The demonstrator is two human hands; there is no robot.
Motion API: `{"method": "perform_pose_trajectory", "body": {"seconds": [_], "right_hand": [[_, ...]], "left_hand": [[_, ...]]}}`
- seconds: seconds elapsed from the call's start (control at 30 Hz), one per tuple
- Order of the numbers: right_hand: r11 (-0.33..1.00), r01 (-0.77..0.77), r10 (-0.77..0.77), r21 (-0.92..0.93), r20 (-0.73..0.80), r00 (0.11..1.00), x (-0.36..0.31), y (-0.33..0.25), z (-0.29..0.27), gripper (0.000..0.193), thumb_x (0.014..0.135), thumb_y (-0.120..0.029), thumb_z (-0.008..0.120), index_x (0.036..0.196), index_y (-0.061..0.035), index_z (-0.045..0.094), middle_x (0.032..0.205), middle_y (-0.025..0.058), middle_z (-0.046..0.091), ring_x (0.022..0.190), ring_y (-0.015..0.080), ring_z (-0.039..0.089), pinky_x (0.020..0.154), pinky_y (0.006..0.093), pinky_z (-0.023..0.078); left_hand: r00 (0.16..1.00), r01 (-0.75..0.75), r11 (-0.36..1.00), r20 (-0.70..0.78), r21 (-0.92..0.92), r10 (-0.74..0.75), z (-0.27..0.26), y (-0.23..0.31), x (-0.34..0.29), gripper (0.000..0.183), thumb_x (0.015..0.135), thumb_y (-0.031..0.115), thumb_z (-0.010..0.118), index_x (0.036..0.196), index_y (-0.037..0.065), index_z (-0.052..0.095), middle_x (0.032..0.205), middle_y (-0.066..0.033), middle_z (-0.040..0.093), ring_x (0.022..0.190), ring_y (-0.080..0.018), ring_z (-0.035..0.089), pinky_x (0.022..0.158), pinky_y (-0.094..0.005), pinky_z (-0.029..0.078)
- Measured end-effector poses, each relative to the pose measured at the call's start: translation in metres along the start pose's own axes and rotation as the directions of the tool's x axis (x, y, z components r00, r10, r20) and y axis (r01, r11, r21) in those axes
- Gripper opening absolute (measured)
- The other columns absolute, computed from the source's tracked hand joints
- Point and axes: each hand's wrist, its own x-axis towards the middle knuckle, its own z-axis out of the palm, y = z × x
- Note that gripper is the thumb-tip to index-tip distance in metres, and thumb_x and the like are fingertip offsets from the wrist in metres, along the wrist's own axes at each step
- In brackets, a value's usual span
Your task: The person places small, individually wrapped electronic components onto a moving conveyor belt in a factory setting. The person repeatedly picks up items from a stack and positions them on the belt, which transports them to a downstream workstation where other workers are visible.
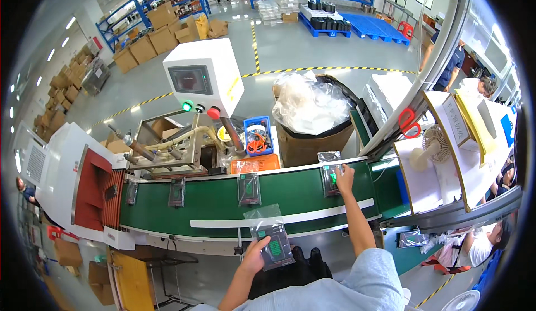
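Note:
My left hand is closed on the edge of a flat black package in a clear plastic bag, held in front of my lap near the belt's front edge. A green patch shows on its face. My right hand reaches over the green conveyor belt and grips the right edge of a similar bagged package at the belt's right part. Further left on the belt lie more bagged packages, one mid-belt, another beyond it, and a third by the machine.
A white machine with a red curtained opening stands at the belt's left end. Behind the belt are a control box, a blue bin with tools and a carton of clear plastic. A white strip runs along the belt's front.

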Motion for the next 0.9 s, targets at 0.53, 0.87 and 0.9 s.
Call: {"method": "perform_pose_trajectory", "body": {"seconds": [0.53,0.87,0.9], "right_hand": [[0.995,-0.076,0.082,-0.072,0.079,0.994,0.056,0.015,0.037,0.026,0.075,-0.027,0.060,0.076,-0.0024,0.067,0.073,0.0187,0.062,0.071,0.0329,0.061,0.068,0.0385,0.046],[0.998,-0.042,0.042,-0.048,-0.004,0.999,0.054,0.009,0.044,0.028,0.075,-0.028,0.062,0.071,-0.0005,0.066,0.072,0.0191,0.062,0.069,0.0358,0.060,0.066,0.0418,0.046],[0.999,-0.042,0.043,-0.028,0.048,0.998,0.052,0.005,0.045,0.030,0.074,-0.030,0.063,0.075,0.0001,0.065,0.075,0.0199,0.062,0.072,0.0358,0.060,0.068,0.0415,0.046]], "left_hand": [[0.985,0.019,0.999,-0.170,-0.036,-0.025,-0.031,-0.010,-0.018,0.039,0.086,0.015,0.048,0.120,-0.004,0.042,0.115,-0.0164,0.054,0.104,-0.0256,0.054,0.090,-0.0391,0.043],[0.995,0.039,0.999,-0.086,-0.026,-0.041,-0.006,0.008,-0.008,0.038,0.087,0.015,0.047,0.119,-0.004,0.042,0.114,-0.0167,0.054,0.104,-0.0254,0.054,0.091,-0.0393,0.042],[0.996,0.039,0.999,-0.077,-0.027,-0.041,0.000,0.012,-0.010,0.038,0.087,0.015,0.047,0.119,-0.004,0.042,0.114,-0.0166,0.054,0.104,-0.0253,0.054,0.091,-0.0392,0.042]]}}
